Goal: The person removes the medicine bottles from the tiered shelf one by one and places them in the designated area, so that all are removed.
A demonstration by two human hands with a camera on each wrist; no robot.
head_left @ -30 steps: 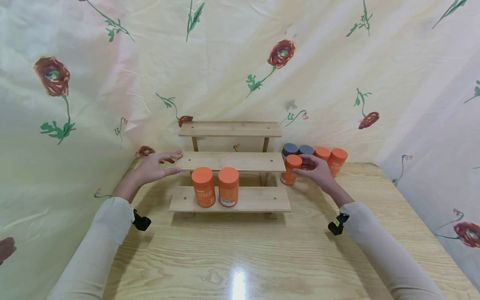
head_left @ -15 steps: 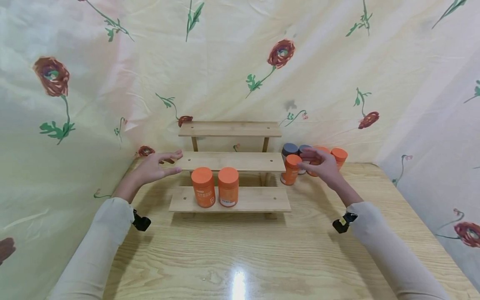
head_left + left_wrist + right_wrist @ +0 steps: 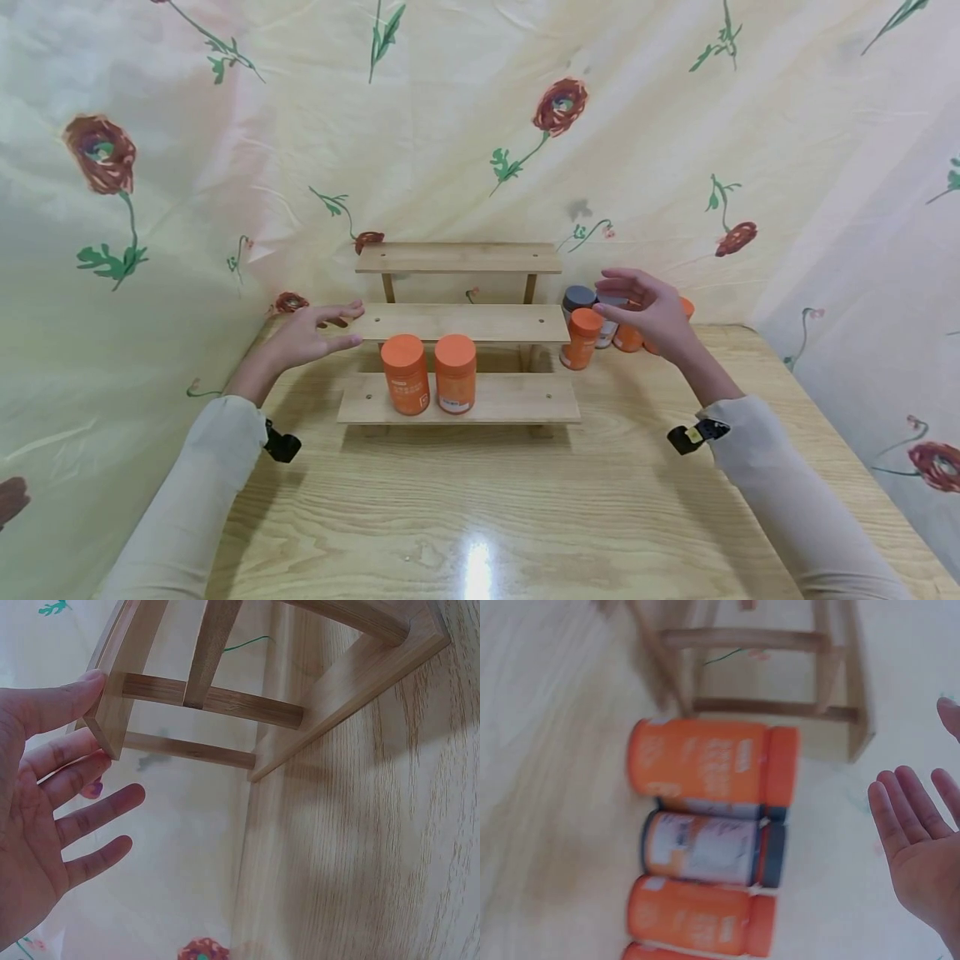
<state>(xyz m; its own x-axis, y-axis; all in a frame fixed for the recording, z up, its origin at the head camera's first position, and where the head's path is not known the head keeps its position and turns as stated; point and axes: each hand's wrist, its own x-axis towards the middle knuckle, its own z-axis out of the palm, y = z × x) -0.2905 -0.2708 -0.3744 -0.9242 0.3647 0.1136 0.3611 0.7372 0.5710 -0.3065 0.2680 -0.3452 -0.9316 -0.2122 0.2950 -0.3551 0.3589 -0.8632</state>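
Note:
A three-tier wooden display shelf (image 3: 465,322) stands on the table. My left hand (image 3: 303,337) holds the left end of its middle board between thumb and forefinger; the other fingers extend freely in the left wrist view. Two orange lidded jars (image 3: 406,385) sit on the lowest board. Beside the shelf's right end, another orange jar (image 3: 580,343) stands upright on the table. My right hand (image 3: 654,312), fingers apart and holding nothing, hovers above and behind that jar, partly hiding the ones beyond. In the right wrist view its palm (image 3: 930,866) faces the jars without touching them.
Jars with dark lids (image 3: 579,297) and more orange jars (image 3: 628,337) stand in a row at the back right, close to the shelf. Flowered cloth (image 3: 450,150) hangs behind and at both sides. Wood-grain tabletop (image 3: 420,500) extends in front.
My right hand has let go of the orange jar beside the shelf and moved up and to the right. That jar stays in place, and my left hand has not moved.

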